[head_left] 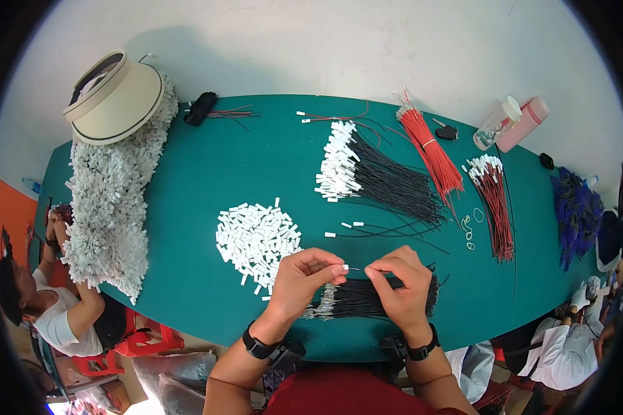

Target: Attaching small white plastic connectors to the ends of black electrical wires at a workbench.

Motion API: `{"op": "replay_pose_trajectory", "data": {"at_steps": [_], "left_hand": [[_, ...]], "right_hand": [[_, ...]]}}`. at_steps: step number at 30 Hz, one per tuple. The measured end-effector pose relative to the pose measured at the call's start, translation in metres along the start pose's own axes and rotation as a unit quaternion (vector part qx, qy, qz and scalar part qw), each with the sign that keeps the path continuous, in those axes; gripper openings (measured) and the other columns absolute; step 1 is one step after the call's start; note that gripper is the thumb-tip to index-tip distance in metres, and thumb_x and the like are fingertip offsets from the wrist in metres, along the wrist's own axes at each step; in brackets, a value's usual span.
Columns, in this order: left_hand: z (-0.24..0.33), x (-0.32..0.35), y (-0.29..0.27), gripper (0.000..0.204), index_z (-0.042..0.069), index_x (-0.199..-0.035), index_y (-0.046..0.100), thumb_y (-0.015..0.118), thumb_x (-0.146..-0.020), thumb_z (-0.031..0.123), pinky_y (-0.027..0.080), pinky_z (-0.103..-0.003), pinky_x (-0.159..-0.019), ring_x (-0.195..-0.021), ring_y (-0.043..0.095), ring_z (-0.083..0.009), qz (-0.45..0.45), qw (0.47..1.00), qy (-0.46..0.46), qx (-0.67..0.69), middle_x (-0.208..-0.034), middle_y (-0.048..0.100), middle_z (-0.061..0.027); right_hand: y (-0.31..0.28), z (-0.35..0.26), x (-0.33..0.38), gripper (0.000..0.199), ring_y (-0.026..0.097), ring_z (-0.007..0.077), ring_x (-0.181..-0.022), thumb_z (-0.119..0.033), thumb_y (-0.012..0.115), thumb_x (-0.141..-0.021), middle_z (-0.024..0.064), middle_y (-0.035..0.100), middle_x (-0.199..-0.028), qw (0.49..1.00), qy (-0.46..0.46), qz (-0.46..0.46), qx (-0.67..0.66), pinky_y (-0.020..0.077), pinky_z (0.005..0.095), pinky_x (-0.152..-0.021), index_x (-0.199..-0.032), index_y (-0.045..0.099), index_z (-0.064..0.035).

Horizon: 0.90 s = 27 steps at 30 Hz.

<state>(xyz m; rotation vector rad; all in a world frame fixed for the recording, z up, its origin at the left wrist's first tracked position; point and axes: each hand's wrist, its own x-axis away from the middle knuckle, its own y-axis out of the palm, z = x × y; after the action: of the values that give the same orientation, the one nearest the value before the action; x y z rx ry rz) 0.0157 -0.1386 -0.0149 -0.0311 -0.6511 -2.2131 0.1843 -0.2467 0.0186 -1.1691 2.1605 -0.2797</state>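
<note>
Pinched between the thumb and index finger of my left hand (302, 280) is a small white plastic connector (345, 267). A thin wire end (354, 268) shows beside it, pointing toward my right hand (400, 280). The right thumb and fingertips are pressed together around what seems to be that wire, mostly hidden by the fingers. Under both hands lies a bundle of black wires (360, 299) with bare metal terminals at their left ends. To the left is a heap of loose white connectors (256, 238). Beyond my hands, a few black wires with connectors (387, 232) lie crossed.
A big stack of black wires with white connectors (387, 169) lies farther back on the green table (194, 207). Red wire bundles (429, 145), keys (448, 131), rubber bands (469, 232) and bottles (497, 123) are rightward. White bundles (107, 207) under a visor hat (121, 100) cover the left.
</note>
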Motion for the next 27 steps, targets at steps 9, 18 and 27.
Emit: {"op": "replay_pose_trajectory", "data": {"at_steps": [9, 18, 27], "left_hand": [[-0.0004, 0.0006, 0.0002, 0.009, -0.003, -0.1, 0.071, 0.074, -0.092, 0.0, 0.062, -0.029, -0.076, -0.081, 0.074, -0.018, -0.001, 1.0, 0.006, -0.005, -0.091, 0.075, -0.0133], [-0.0003, 0.0013, 0.0016, 0.007, -0.002, -0.098, 0.071, 0.074, -0.092, 0.0, 0.06, -0.028, -0.075, -0.08, 0.073, -0.0164, 0.007, 1.0, 0.019, -0.016, -0.09, 0.075, -0.0123], [0.0001, 0.0021, 0.0031, 0.007, -0.002, -0.098, 0.071, 0.074, -0.092, 0.0, 0.06, -0.028, -0.076, -0.08, 0.073, -0.017, 0.005, 1.0, 0.017, -0.019, -0.09, 0.075, -0.0118]], "right_hand": [[-0.0014, -0.0012, -0.001, 0.008, 0.059, 0.0215, -0.072, -0.004, 0.079, -0.079, 0.004, 0.067, -0.077, 1.0, -0.002, -0.006, 0.014, 0.0423, 0.0334, -0.069, -0.082, 0.071, -0.0065], [-0.0024, -0.0017, -0.0006, 0.01, 0.059, 0.0217, -0.073, -0.004, 0.08, -0.079, 0.0031, 0.067, -0.077, 1.0, -0.004, 0.0, 0.014, 0.0416, 0.0345, -0.069, -0.082, 0.071, -0.0074], [-0.0006, -0.0019, 0.0, 0.01, 0.059, 0.0217, -0.073, -0.004, 0.08, -0.079, 0.0029, 0.067, -0.077, 1.0, -0.001, -0.001, 0.016, 0.0417, 0.0348, -0.07, -0.082, 0.071, -0.0074]]}}
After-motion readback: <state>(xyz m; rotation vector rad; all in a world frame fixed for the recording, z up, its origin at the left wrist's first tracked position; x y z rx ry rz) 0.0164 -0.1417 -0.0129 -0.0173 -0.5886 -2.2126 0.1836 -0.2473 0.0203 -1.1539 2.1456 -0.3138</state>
